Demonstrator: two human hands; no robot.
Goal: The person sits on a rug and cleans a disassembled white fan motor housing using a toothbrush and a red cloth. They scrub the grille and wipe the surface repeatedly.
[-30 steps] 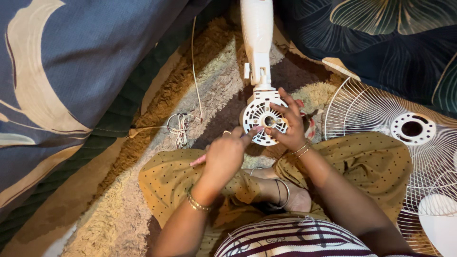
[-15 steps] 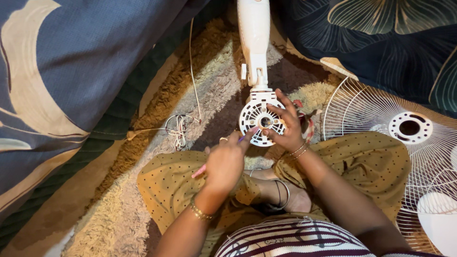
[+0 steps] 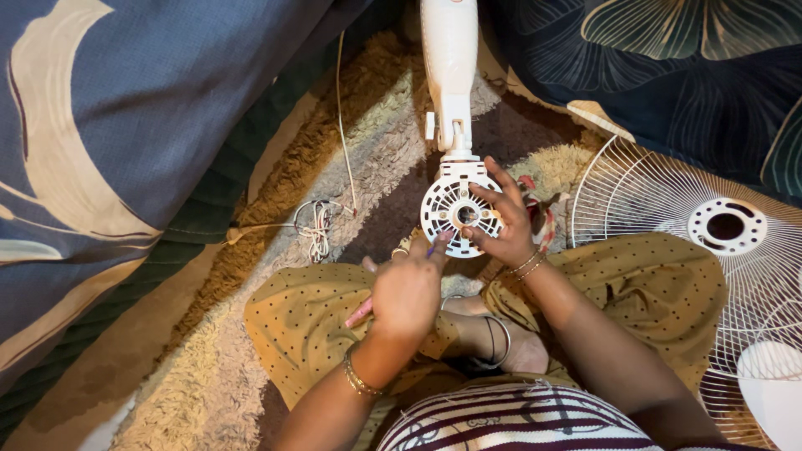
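On the shaggy rug (image 3: 251, 367) lies a white fan motor housing (image 3: 458, 219) — right hand (image 3: 505, 221) just beside it, fingers spread on its vented face, left hand (image 3: 407, 288) below it pinching a pink-handled screwdriver (image 3: 361, 311), wire fan guard (image 3: 693, 250) off to its right.

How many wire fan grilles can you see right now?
1. The white wire fan grille lies flat on the rug at the right, beside the person's knee, partly cut off by the frame edge. Another may lie out of view.
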